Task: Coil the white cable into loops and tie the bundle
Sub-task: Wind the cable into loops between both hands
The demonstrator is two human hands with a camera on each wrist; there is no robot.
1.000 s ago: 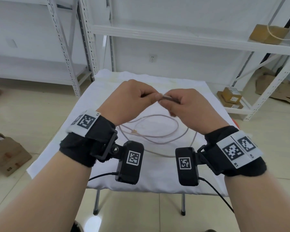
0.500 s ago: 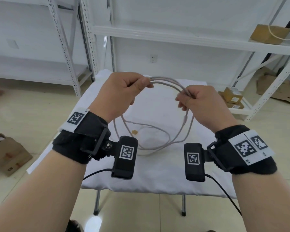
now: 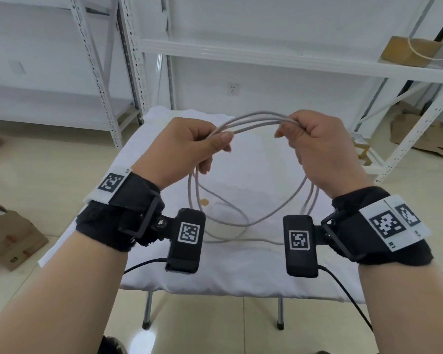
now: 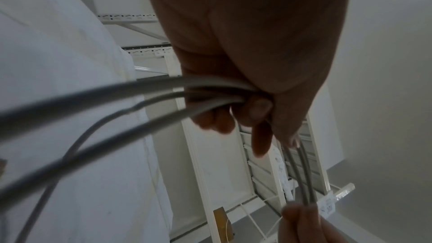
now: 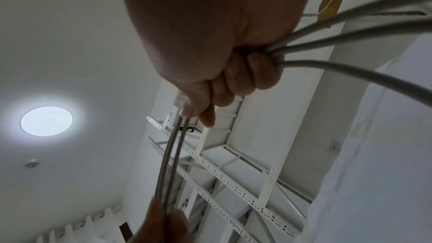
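The white cable (image 3: pixel 256 122) hangs in several loops in the air above the small white-clothed table (image 3: pixel 241 277). My left hand (image 3: pixel 189 144) grips the strands on the left side of the coil, fingers curled round them (image 4: pixel 210 95). On the right side my right hand (image 3: pixel 315 141) holds the same strands bunched in a fist (image 5: pixel 304 47). Between the hands the strands arch upward; below, the loops sag toward the cloth, and a lower stretch of cable (image 3: pixel 241 240) lies on it. A clear plug end (image 4: pixel 343 191) shows near the right hand in the left wrist view.
White metal shelving (image 3: pixel 266 57) stands behind the table, with a cardboard box (image 3: pixel 407 51) on its right shelf. More cardboard boxes (image 3: pixel 10 238) sit on the tiled floor at the left. Black camera cords (image 3: pixel 343 290) hang from both wrists near the table's front edge.
The hands have moved apart and lifted the cable from the cloth; the coil has opened into wide hanging loops, and the right hand has risen to the left hand's height.
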